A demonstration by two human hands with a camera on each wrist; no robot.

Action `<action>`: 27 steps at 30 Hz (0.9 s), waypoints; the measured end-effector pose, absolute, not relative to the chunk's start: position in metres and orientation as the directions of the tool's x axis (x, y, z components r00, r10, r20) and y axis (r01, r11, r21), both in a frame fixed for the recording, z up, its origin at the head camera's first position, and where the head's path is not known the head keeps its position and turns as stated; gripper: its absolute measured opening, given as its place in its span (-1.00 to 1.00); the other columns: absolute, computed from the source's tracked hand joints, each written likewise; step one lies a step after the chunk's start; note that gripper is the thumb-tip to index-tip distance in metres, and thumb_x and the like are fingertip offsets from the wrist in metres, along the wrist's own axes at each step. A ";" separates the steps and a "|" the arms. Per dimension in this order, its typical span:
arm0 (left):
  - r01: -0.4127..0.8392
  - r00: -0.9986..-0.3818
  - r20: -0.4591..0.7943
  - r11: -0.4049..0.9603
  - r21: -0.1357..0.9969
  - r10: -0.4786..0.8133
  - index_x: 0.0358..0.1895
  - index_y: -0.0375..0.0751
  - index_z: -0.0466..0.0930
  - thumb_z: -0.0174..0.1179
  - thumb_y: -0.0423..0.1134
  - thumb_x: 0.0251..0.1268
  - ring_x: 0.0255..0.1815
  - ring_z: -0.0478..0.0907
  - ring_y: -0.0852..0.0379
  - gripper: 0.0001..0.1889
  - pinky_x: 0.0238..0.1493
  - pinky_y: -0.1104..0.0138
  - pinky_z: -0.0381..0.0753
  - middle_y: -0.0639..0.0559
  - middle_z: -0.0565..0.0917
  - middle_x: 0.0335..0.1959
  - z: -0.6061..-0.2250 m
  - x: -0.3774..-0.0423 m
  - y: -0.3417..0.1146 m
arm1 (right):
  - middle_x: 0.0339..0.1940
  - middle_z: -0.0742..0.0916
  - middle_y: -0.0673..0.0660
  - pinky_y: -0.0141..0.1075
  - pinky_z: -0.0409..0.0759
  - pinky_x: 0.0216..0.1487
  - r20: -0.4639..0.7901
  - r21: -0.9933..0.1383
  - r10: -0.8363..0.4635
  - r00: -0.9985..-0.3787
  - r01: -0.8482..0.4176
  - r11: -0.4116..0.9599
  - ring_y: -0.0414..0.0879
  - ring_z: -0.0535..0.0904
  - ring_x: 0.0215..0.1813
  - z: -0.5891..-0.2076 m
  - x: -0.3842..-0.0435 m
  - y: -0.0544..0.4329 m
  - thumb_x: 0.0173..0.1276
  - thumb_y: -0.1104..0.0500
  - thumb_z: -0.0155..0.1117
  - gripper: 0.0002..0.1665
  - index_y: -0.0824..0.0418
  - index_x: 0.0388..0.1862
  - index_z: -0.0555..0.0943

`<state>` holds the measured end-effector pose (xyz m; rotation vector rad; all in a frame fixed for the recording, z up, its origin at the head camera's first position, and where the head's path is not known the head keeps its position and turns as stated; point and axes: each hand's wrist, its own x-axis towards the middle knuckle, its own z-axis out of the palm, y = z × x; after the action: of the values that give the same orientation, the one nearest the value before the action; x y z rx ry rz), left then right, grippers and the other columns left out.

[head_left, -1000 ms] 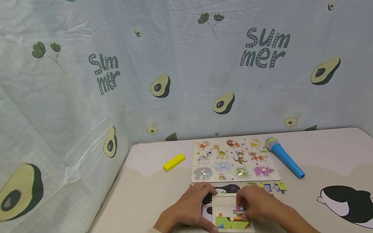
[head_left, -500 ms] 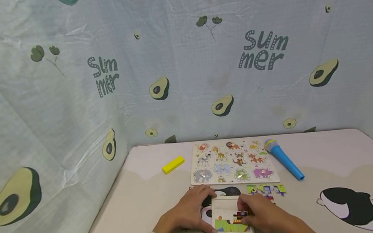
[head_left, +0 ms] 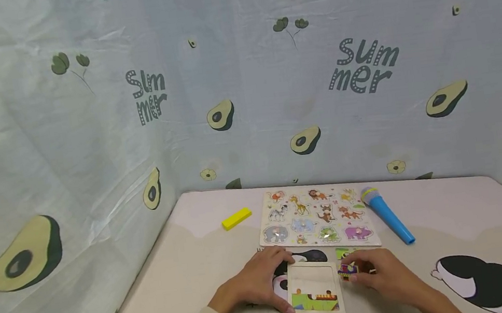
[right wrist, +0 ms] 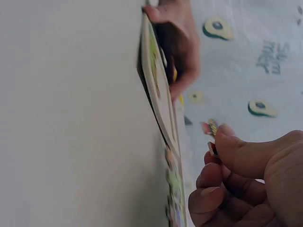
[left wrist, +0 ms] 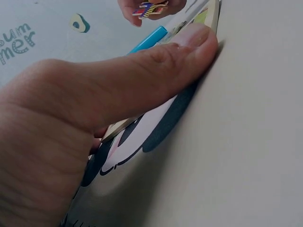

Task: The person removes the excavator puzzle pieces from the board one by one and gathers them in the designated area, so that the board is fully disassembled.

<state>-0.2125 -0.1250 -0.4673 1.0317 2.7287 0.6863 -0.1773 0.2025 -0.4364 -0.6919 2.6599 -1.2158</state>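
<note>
A small square wooden puzzle tray (head_left: 312,278) lies on the table, its near part filled with green pieces and a red-brown strip. My left hand (head_left: 258,282) holds the tray's left side, thumb at the near corner and fingers at the far one. Just right of the tray, my right hand (head_left: 384,272) pinches a purple, red and yellow jigsaw piece (head_left: 347,270) between thumb and fingers. That jigsaw piece (right wrist: 212,128) shows raised off the table in the right wrist view. Some loose green pieces (head_left: 344,252) lie behind the right hand, partly hidden by it.
Behind the tray lies a large animal peg board (head_left: 317,216). A blue toy microphone (head_left: 390,217) sits to its right, and a yellow block (head_left: 236,218) to its left. Printed cloth walls (head_left: 242,84) stand behind and left of the table.
My right hand has lifted the jigsaw piece out of the tray and carried it right, past the tray's edge. The left hand stays at the tray.
</note>
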 end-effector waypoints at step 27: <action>0.584 -0.755 0.011 0.664 0.467 0.656 0.33 0.19 0.40 0.49 0.46 -0.25 0.45 0.24 0.17 -0.03 0.50 -0.04 0.23 0.21 0.37 0.40 -0.465 -0.212 -0.125 | -0.60 0.60 0.07 -0.35 0.40 -0.67 -0.129 -0.830 -0.186 -0.974 0.004 0.558 -0.12 0.43 -0.65 -0.456 -0.191 0.272 0.29 0.15 0.48 -0.60 0.33 -0.07 0.51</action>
<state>-0.2119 -0.1246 -0.4649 1.0202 2.7195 0.6796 -0.1908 0.2716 -0.4563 -0.1530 2.5893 -1.3806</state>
